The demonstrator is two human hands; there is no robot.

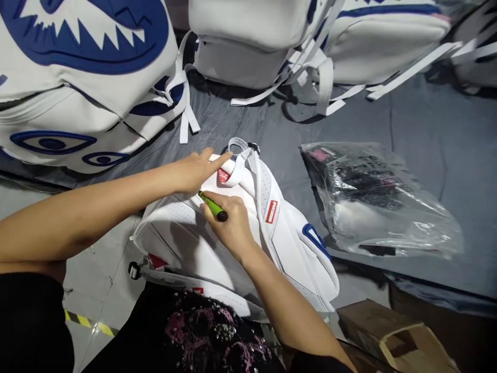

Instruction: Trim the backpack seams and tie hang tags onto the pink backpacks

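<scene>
A white backpack (pixel 240 233) lies tilted against my lap and the edge of the grey-covered table, its straps facing up. My left hand (pixel 196 171) grips the bag's upper edge, beside the top loop and a small red tag (pixel 223 176); one finger stretches toward the loop. In my right hand (pixel 232 220) is a slim green marker-like tool (pixel 213 206) with a black end. Its tip meets the white fabric just under my left hand, and I cannot make out the exact contact. A strap with a red label (pixel 272 211) runs down the right side.
Large white backpacks with blue patches (pixel 89 41) stand along the back and left. Another white backpack (pixel 252 57) has its straps trailing on the grey table cover (pixel 427 140). A clear plastic bag (pixel 388 207) lies at right. Below is an open cardboard box (pixel 392 336).
</scene>
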